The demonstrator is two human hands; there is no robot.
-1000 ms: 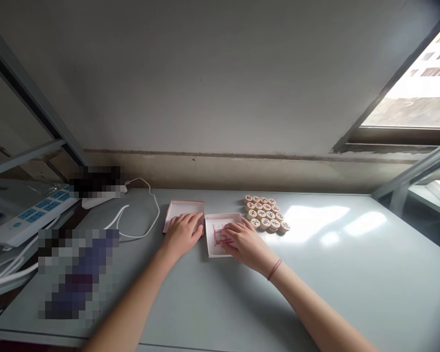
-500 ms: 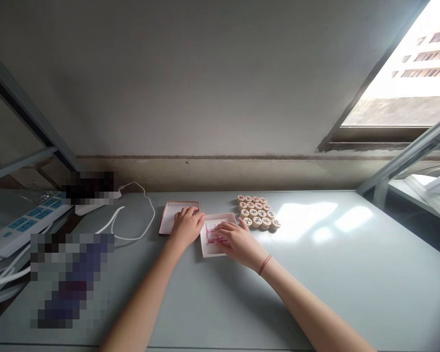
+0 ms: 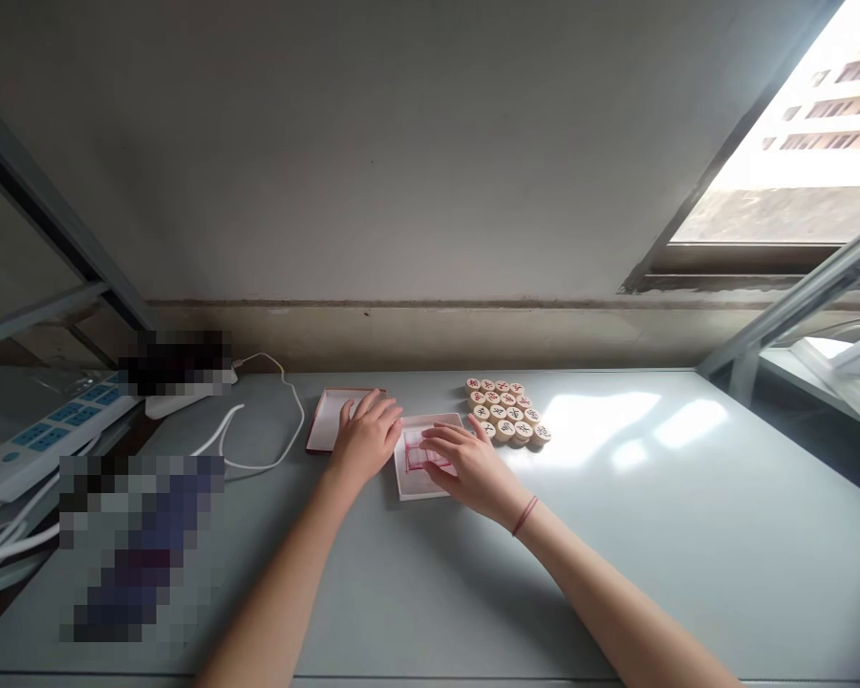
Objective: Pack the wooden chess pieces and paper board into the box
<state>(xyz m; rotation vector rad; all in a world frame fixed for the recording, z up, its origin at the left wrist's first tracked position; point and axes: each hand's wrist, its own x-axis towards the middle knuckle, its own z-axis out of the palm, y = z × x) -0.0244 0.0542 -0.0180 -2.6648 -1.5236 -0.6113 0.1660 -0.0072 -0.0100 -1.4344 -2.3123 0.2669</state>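
Note:
My left hand [image 3: 364,437] has its fingers spread over the right part of a shallow red-edged box half with a white inside [image 3: 327,420]. Over a second white box half [image 3: 408,487], my right hand [image 3: 469,463] is held with its fingers apart and nothing gripped. A folded sheet or bag with red lines [image 3: 417,453] lies in that box, partly under my right fingers. Just beyond my right hand, round wooden pieces with red and black characters [image 3: 505,411] stand packed in rows, seemingly stacked.
At the left lie a white power strip [image 3: 50,435] with blue sockets and a white cable [image 3: 301,411]. A pixelated item [image 3: 143,554] is nearer. The grey table [image 3: 416,592] meets the wall behind, with metal frame bars at both sides.
The fingers of both hands have spread wider. My left hand shows more open over the red-edged box half, which has shifted slightly left. The view has moved a little.

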